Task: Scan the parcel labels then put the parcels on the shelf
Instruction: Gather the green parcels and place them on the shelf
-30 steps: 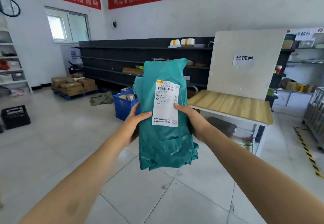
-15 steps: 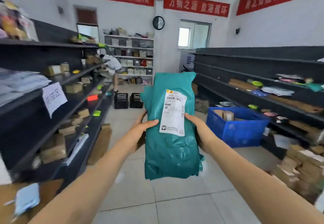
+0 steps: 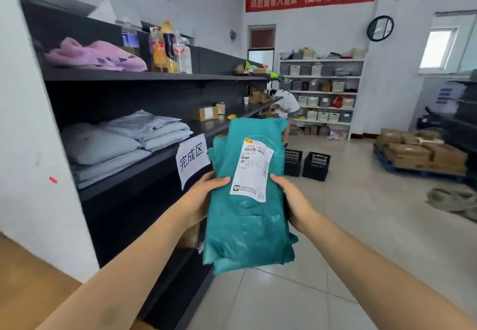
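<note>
I hold a teal plastic parcel (image 3: 245, 229) upright in front of me, its white shipping label (image 3: 251, 168) facing me. My left hand (image 3: 204, 200) grips its left edge, thumb on the front. My right hand (image 3: 293, 200) grips its right edge beside the label. The dark shelf unit (image 3: 144, 156) stands just left of the parcel, with a white paper sign (image 3: 192, 160) taped to its middle board. Grey parcels (image 3: 116, 143) lie stacked on that board. No scanner is in view.
Pink bags (image 3: 95, 55) and bottles (image 3: 167, 48) sit on the upper board. Two black crates (image 3: 307, 165) stand on the floor ahead. A person (image 3: 285, 105) bends at the aisle's far end. Cardboard boxes on a pallet (image 3: 418, 154) lie right.
My view has swung left from the sorting table and right-hand shelves to the left shelf unit with the sign. The parcel stays in both hands, held the same way.
</note>
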Available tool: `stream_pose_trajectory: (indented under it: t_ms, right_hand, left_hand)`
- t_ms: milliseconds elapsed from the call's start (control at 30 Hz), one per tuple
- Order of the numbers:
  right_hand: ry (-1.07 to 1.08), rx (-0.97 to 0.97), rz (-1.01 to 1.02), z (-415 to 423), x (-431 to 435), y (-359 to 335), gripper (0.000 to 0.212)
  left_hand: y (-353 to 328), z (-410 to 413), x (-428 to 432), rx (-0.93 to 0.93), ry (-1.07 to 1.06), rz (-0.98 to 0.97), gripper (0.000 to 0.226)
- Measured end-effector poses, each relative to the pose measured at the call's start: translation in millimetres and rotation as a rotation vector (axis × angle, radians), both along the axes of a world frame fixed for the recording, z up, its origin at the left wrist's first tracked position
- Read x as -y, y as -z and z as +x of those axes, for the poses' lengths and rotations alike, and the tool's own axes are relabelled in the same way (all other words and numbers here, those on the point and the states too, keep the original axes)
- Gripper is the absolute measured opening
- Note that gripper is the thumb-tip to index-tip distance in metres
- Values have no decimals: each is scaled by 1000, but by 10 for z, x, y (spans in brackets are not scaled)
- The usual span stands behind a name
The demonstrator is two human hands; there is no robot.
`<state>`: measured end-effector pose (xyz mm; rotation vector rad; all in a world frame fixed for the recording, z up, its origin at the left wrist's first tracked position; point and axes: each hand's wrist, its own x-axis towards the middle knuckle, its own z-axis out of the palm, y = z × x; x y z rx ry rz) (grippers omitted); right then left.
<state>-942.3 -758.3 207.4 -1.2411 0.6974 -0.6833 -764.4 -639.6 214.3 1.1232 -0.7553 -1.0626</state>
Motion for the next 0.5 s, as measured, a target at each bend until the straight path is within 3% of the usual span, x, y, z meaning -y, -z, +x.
stream_pose_trajectory:
  t_ms: [133,300,500]
  right_hand:
    - [-89,2,22,721,845,119,32]
    - [-168,-6,-38,1736,2167,75,61]
    - [-257,12,-33,3098,3560,-279,43]
  left_hand:
    - [154,637,753,-10,-60,6,82]
    - [165,1441,1872,-19,-182,-10,71]
    - [-207,2558,3063,95,-368,30,78]
